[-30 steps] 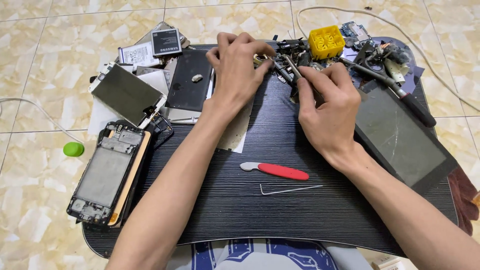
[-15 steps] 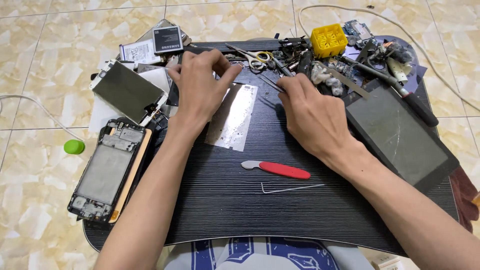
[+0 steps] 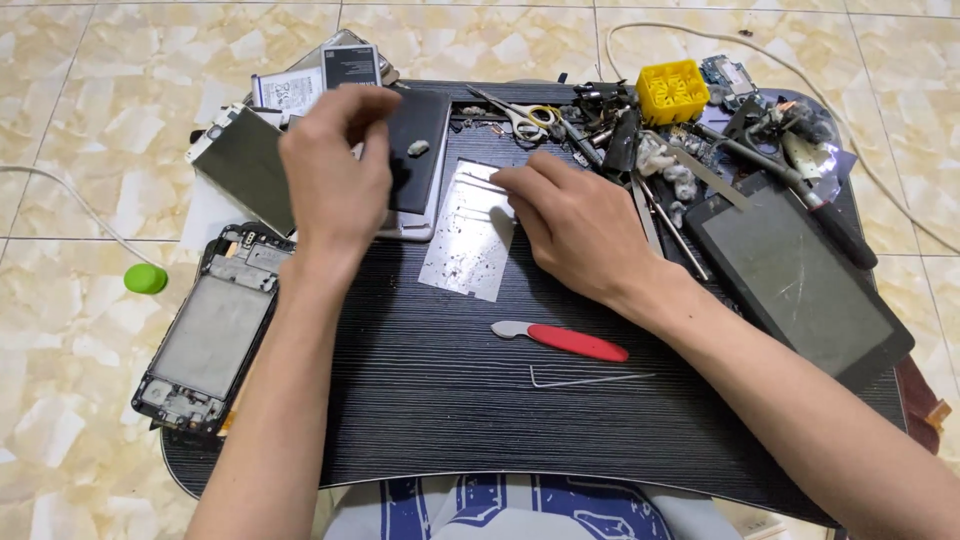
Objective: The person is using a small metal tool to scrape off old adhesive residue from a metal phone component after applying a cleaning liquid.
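Metal plate (image 3: 470,235) lies freed on desk; right hand (image 3: 575,225) fingertips press its top edge, left hand (image 3: 335,180) hovers loosely curled, empty; phone frame (image 3: 210,335) still stripped, reassembly pending

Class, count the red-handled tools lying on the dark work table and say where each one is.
1. The red-handled tool lies on the dark table, near the right hand's wrist, above a bent wire. The cluttered pile may hide others.

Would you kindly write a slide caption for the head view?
Right hand rests on a metal sheet on a cluttered black desk; left hand hovers over phone parts.
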